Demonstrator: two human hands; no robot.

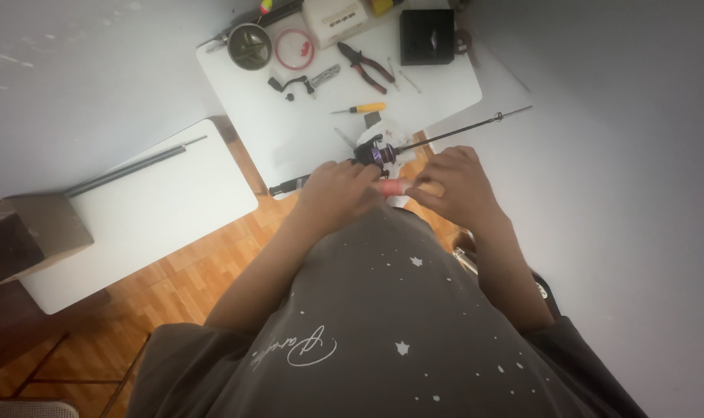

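Note:
A fishing rod section (pixel 460 128) with a dark, purple-trimmed reel (pixel 373 153) lies across the near edge of a white table (pixel 290 131). My left hand (pixel 338 192) rests on the rod's handle just left of the reel, fingers curled around it. My right hand (pixel 452 186) is right of the reel and pinches a small tool with an orange-red and tan handle (pixel 404 186), its tip pointing toward the reel. The rod's thin end sticks out past the table to the right.
On the table lie red-handled pliers (pixel 365 66), a yellow-handled screwdriver (pixel 359 109), a round metal bowl (pixel 249 45), a red ring (pixel 294 49), a black box (pixel 427 35) and small parts. A second white table (pixel 150 209) at left carries another dark rod piece (pixel 131 169). Wooden floor lies below.

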